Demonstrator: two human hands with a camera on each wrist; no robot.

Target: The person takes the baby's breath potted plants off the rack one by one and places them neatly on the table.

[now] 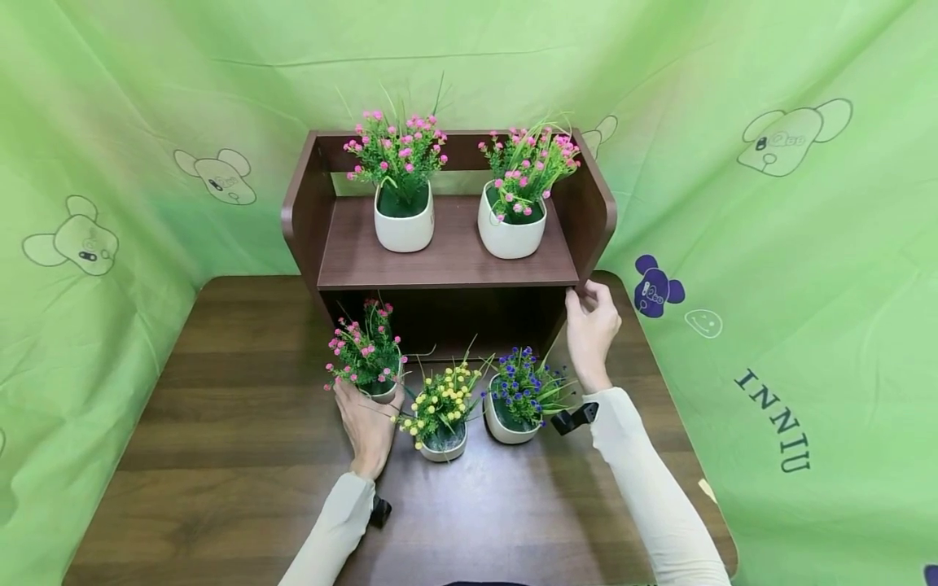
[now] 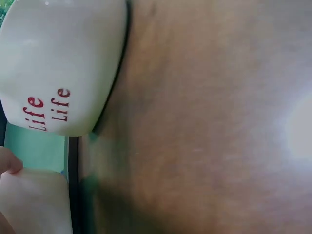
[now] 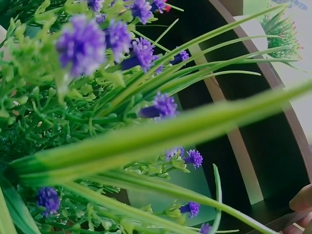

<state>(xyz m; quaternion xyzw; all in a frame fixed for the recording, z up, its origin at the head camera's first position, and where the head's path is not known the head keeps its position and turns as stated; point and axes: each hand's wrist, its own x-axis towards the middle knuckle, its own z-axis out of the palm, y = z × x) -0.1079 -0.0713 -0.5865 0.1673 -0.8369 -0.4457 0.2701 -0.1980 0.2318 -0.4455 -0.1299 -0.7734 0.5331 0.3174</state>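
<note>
1. The left hand (image 1: 369, 425) is curling round the lower pink-flowered pot (image 1: 366, 358), thumb and fingers parted by the pot's width; in the left wrist view its thumb is resting on a pale pot wall.
2. That pot is standing within the left fingers' hold, at the left front of the brown shelf (image 1: 447, 264); whether its base is touching the table (image 1: 220, 423) I cannot tell.
3. The right hand (image 1: 592, 330) is pinching the shelf's right side panel, just under the upper board, with the thumb and fingers nearly closed on the panel's edge.
4. The yellow-flowered pot (image 1: 443, 407) is standing just right of the left fingers; a white pot with red "Life" lettering (image 2: 48, 109) is filling the left wrist view's upper left corner.
5. The purple-flowered pot (image 1: 516, 399) is standing left of the right fingers and nearer the person; its leaves are crossing the right wrist view.
6. Two more pink-flowered pots, one left (image 1: 405, 220) and one right (image 1: 511, 232), are sitting on the upper board, farther back than both hands' fingers.
</note>
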